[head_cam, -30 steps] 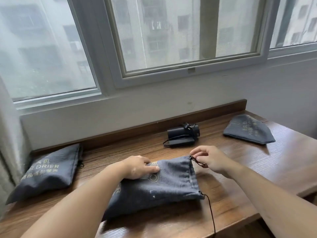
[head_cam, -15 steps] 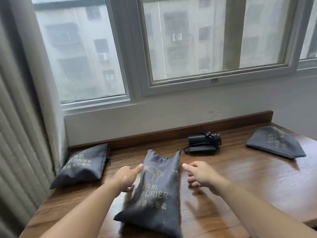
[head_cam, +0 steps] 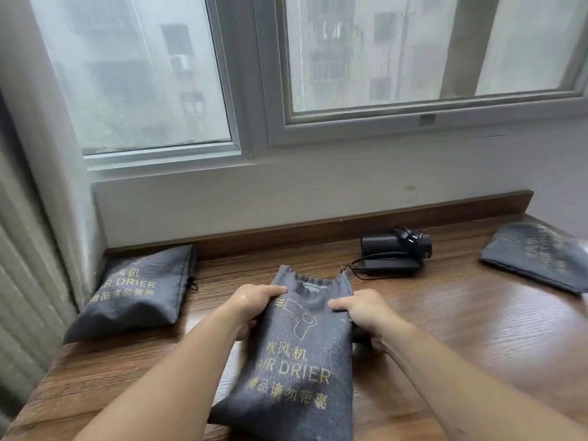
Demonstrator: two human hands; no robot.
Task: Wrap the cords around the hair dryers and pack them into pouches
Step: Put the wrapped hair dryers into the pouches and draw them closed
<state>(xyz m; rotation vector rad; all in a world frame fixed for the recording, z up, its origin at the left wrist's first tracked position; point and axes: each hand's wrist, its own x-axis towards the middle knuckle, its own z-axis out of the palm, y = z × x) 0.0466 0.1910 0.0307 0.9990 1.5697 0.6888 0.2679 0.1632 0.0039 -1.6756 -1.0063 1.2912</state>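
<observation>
Centrally, left hand (head_cam: 251, 305) and right hand (head_cam: 366, 311) grip the grey pouch (head_cam: 302, 361) by its sides. Gold print reads "HAIR DRIER". Second pouch (head_cam: 133, 291) at left: same lettering.

Setting: a room in a high-rise residential or hotel-type building, at a window-side wooden desk with brown grain and a raised back ledge (head_cam: 477, 313) set against a white wall. Evidence: large white-framed sliding windows with mesh screens (head_cam: 413, 58) facing grey apartment blocks, a pale pleated curtain (head_cam: 22, 265) at the left edge. Guest-amenity stock on the desk: dark grey fabric drawstring pouches printed in gold "HAIR DRIER" with Chinese text (head_cam: 302, 361) (head_cam: 136, 288) (head_cam: 537, 256), and one black folding hair dryer with its cord wrapped (head_cam: 394, 253).
</observation>
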